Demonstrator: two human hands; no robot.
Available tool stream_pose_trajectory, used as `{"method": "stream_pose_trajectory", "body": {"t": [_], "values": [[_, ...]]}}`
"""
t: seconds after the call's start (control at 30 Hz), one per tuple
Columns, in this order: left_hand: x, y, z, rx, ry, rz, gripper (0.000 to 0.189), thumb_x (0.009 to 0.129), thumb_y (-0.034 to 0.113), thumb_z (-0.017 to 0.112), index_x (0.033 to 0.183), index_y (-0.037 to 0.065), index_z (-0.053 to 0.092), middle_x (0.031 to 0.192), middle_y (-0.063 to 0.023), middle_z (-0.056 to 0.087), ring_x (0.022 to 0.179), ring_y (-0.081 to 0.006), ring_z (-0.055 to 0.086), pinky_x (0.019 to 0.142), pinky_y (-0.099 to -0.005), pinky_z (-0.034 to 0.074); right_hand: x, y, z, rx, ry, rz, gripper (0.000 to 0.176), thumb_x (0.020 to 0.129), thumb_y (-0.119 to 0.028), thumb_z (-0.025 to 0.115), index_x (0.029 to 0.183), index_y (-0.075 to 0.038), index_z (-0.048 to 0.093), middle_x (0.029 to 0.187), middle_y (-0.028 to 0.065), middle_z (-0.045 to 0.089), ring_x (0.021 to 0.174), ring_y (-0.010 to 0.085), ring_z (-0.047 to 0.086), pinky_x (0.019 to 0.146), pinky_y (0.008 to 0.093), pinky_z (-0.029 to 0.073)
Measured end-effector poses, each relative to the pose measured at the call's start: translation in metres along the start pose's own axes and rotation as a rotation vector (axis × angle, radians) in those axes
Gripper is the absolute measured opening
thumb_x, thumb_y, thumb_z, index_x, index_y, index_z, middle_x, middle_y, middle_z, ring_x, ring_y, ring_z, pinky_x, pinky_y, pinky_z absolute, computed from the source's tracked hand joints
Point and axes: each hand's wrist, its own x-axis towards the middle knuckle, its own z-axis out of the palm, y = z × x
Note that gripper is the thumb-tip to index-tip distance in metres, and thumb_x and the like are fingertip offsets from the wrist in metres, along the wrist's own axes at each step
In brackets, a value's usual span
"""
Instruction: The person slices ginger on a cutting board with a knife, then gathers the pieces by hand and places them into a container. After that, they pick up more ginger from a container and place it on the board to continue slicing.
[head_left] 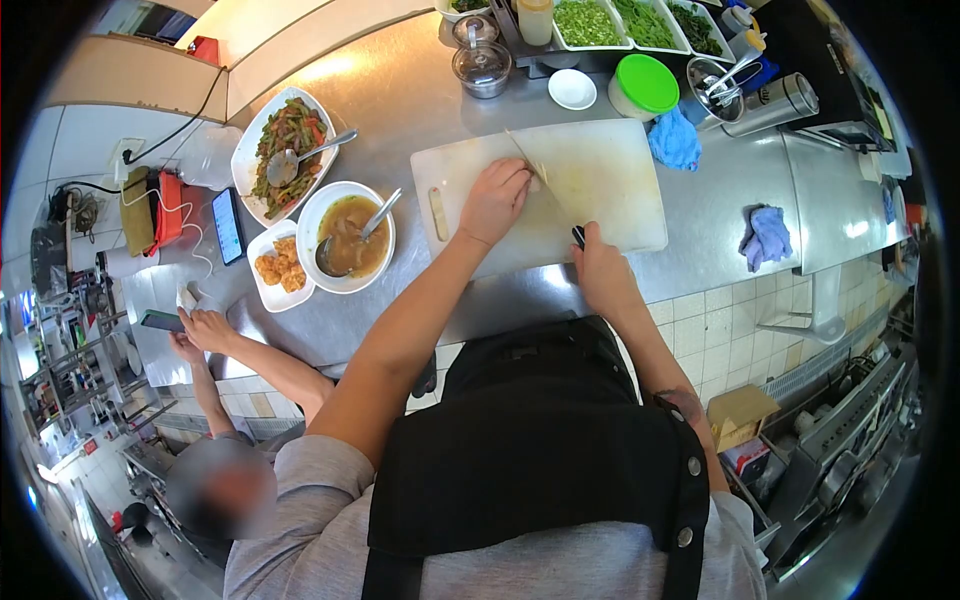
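My right hand is wrapped round the black handle of a kitchen knife. Its blade slants up and to the left over the white cutting board. Just left of the blade, my left hand rests on the board with its fingers curled together. A small pale piece shows by those fingertips, close to the blade; its kind is too small to tell. Thin pale slivers lie on the board to the right of the knife's tip.
Left of the board stand a soup bowl, fried pieces and a stir-fry plate. A green-lidded tub, blue cloth and herb trays line the back. Another person's hands hold a phone at left.
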Motion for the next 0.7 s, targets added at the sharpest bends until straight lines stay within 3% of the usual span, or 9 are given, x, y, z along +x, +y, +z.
{"method": "stream_pose_trajectory", "body": {"t": [0.4, 0.7], "values": [[-0.002, -0.003, 0.002, -0.008, -0.001, -0.002, 0.014, 0.079, 0.002, 0.070, 0.093, 0.001, 0.065, 0.103, -0.0112, 0.065, 0.099, -0.0301, 0.062, 0.088, -0.0387, 0.052, -0.033, 0.005, -0.012, 0.051, -0.070, 0.002, 0.027, 0.101, -0.023, 0.052, 0.108, 0.001, 0.042, 0.082, 0.0334, 0.065, 0.080, 0.0548, 0.063, 0.070, 0.0609, 0.049], [-0.002, -0.001, 0.002, -0.008, -0.005, -0.012, 0.014, 0.079, 0.002, 0.070, 0.093, 0.001, 0.065, 0.103, -0.0109, 0.064, 0.100, -0.0302, 0.061, 0.090, -0.0391, 0.051, 0.000, 0.002, 0.011, 0.033, 0.023, -0.024, 0.027, 0.101, -0.024, 0.052, 0.109, 0.000, 0.042, 0.083, 0.0332, 0.066, 0.081, 0.0545, 0.063, 0.072, 0.0618, 0.049]]}}
